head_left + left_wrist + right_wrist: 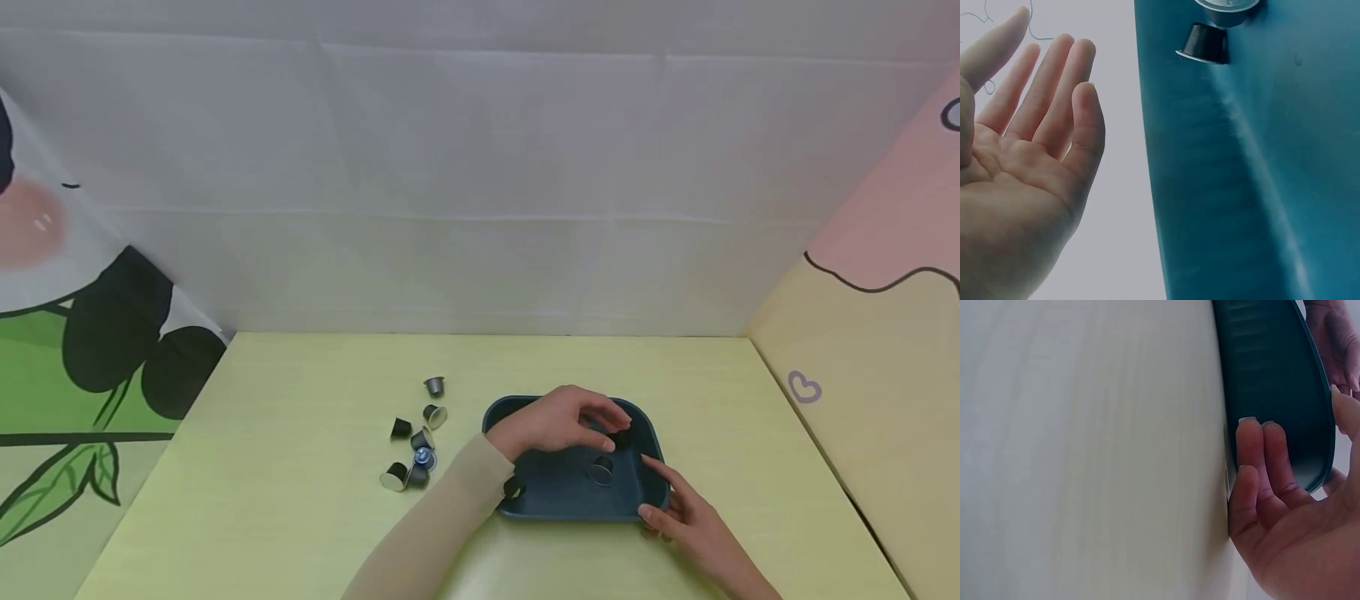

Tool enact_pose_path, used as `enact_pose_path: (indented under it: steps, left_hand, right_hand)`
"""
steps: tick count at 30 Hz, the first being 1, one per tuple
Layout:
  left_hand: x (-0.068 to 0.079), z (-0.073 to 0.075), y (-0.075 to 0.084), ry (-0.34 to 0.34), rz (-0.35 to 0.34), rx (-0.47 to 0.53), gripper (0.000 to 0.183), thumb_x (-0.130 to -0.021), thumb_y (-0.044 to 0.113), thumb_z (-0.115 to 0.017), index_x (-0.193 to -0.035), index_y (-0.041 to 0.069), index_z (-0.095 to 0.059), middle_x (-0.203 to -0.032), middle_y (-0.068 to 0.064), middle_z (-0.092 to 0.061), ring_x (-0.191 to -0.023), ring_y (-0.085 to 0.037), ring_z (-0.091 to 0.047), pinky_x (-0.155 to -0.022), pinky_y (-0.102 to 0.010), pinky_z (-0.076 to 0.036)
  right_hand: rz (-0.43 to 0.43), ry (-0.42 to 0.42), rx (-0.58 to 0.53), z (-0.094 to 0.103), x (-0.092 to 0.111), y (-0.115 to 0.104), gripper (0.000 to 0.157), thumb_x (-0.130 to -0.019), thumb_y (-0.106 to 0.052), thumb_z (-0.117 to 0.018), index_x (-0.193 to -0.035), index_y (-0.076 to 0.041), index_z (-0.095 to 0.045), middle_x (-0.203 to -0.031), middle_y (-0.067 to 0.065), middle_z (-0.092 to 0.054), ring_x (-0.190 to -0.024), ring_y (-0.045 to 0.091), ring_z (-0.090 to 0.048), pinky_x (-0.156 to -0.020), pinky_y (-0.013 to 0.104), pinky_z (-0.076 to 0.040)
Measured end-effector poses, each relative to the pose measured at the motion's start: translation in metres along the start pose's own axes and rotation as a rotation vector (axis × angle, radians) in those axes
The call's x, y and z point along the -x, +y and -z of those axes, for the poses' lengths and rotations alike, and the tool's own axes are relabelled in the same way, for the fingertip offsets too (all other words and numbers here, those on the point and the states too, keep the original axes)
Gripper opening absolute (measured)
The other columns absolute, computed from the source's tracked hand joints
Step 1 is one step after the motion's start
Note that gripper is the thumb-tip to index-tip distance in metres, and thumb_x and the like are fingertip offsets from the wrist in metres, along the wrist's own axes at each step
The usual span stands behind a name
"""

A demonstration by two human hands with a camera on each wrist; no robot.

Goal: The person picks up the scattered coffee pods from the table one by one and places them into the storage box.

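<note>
A dark teal tray [551, 492] lies on the table, with a few coffee capsules in it. One capsule [601, 471] is near its middle, and another dark capsule [513, 487] sits at its left side. My left hand [558, 421] hovers over the tray with loosely bent fingers; in the left wrist view its palm holds nothing, and a black capsule [1205, 44] lies by the tray wall. At the tray's near right corner, my right hand [686, 518] grips the rim. The right wrist view shows several fingers [1249, 447] against the tray's outer wall.
Left of the tray, several loose coffee capsules lie on the pale yellow table [262, 500]. Among them are a grey capsule [434, 386] farthest back and a blue capsule [424, 457] within the cluster. A white cloth wall [480, 267] stands behind.
</note>
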State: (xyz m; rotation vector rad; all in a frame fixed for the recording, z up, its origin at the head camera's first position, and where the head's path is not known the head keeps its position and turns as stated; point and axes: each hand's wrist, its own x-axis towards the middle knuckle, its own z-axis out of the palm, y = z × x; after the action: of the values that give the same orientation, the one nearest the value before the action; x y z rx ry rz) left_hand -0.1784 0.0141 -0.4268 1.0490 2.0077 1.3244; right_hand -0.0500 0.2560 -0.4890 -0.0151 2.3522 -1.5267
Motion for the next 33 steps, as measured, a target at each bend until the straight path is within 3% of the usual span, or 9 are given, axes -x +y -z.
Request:
enact_pose_path:
  steps: [8, 21, 27, 33]
  left_hand:
    - [0.009, 0.0, 0.005, 0.019, -0.042, -0.06, 0.034, -0.093, 0.014, -0.072, -0.126, 0.012, -0.067, -0.123, 0.0, -0.067, -0.109, -0.002, -0.061, -0.089, -0.018, -0.049]
    - [0.03, 0.009, 0.023, 0.079, -0.102, -0.075, 0.033, -0.094, 0.018, -0.072, -0.126, 0.013, -0.068, -0.122, 0.006, -0.068, -0.11, 0.001, -0.059, -0.097, -0.028, -0.048]
    - [0.045, 0.016, 0.029, 0.125, -0.114, -0.109, 0.032, -0.094, 0.021, -0.072, -0.125, 0.018, -0.068, -0.121, 0.008, -0.068, -0.111, -0.003, -0.06, -0.093, -0.024, -0.048]
    - [0.065, 0.024, 0.027, 0.174, -0.131, -0.103, 0.03, -0.094, 0.022, -0.072, -0.124, 0.018, -0.069, -0.12, 0.007, -0.069, -0.111, -0.004, -0.06, -0.091, -0.028, -0.049]
  right_hand:
    - [0.002, 0.003, -0.002, 0.0, 0.0, 0.002, 0.068, -0.099, -0.023, -0.064, -0.155, -0.015, -0.027, -0.083, 0.012, -0.066, -0.075, 0.023, -0.064, -0.068, 0.029, -0.051]
    - [0.002, 0.006, 0.012, 0.001, 0.0, 0.0, 0.068, -0.099, -0.024, -0.064, -0.155, -0.016, -0.028, -0.082, 0.011, -0.066, -0.074, 0.022, -0.064, -0.067, 0.028, -0.05]
    - [0.007, 0.018, 0.03, 0.0, -0.001, 0.0, 0.067, -0.098, -0.023, -0.065, -0.155, -0.015, -0.03, -0.081, 0.011, -0.066, -0.073, 0.022, -0.063, -0.067, 0.028, -0.05]
    - [0.003, 0.019, 0.021, -0.002, -0.002, 0.001, 0.068, -0.098, -0.024, -0.066, -0.155, -0.015, -0.03, -0.081, 0.011, -0.065, -0.073, 0.023, -0.062, -0.066, 0.028, -0.05]
